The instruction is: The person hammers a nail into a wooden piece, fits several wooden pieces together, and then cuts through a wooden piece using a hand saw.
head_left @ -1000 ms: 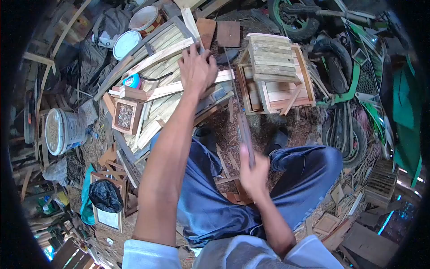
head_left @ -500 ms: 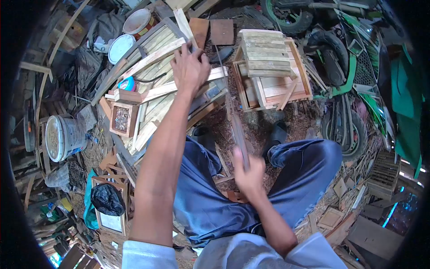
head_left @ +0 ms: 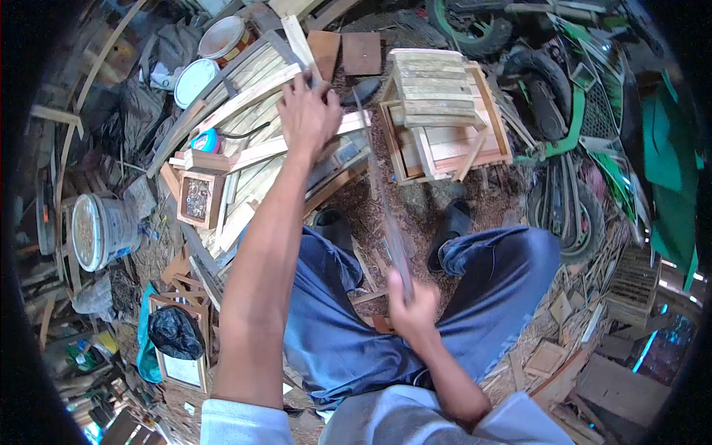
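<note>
My right hand (head_left: 415, 305) is wrapped round the near end of a long thin saw (head_left: 386, 204), whose blade is blurred and runs up past the end of a pale wood strip (head_left: 267, 150). My left hand (head_left: 309, 119) presses down over the strips on the slatted wooden bench (head_left: 256, 182), its fingers at a dark, narrow piece that I cannot make out. A blue tape measure (head_left: 205, 141) lies on the bench, near a small wooden box (head_left: 199, 199) with small bits inside.
A slatted wooden piece (head_left: 434, 93) stands on a wooden frame right of the saw. Farther right are a green motorbike frame (head_left: 567, 133) and wheels. Buckets (head_left: 104, 231) stand at the left. Wood scraps (head_left: 547, 357) cover the ground at the lower right.
My right hand has moved slightly down towards my body with the saw. My left hand stays on the wood, and the whole view has shifted a little.
</note>
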Demonstrator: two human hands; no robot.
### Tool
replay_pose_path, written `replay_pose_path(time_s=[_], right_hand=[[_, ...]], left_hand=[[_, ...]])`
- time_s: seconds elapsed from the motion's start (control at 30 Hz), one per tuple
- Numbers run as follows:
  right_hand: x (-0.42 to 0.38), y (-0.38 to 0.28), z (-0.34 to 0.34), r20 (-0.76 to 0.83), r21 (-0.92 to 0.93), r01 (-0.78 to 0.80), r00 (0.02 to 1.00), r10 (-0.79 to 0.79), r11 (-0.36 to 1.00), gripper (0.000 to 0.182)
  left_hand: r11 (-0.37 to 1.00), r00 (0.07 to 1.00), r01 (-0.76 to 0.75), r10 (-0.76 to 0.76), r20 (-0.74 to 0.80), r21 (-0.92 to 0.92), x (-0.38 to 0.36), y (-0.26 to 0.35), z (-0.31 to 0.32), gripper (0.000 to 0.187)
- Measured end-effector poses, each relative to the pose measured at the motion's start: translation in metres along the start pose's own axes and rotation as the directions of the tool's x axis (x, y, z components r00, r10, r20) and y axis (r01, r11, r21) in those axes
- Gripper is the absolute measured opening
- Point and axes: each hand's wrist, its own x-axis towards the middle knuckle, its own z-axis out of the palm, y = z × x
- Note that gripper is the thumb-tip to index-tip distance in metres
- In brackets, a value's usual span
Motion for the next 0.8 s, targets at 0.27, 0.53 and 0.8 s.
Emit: replay_pose_path(time_s=[0.27,0.53,0.8], right_hand=[[0.093,-0.015,0.036,-0.086,0.046,0.052,0.995,-0.048,0.998,0.054],[0.062,0.002,0.011,-0.006,0.034,0.022,1.0,-0.022,0.999,0.053],[0.067,-0.043,-0.018,0.041,0.229,-0.087,0.996,0.079,0.97,0.048]], left_hand=[[0.999,1.0,-0.021,0.021,-0.007,-0.029,0.004,-0.004,0.002,0.034],[1.0,0.999,-0.012,0.011,-0.036,-0.016,0.0,-0.003,0.003,0.035],[1.0,0.998,-0.025,0.025,-0.054,0.001,-0.001,-0.007,0.006,0.032]])
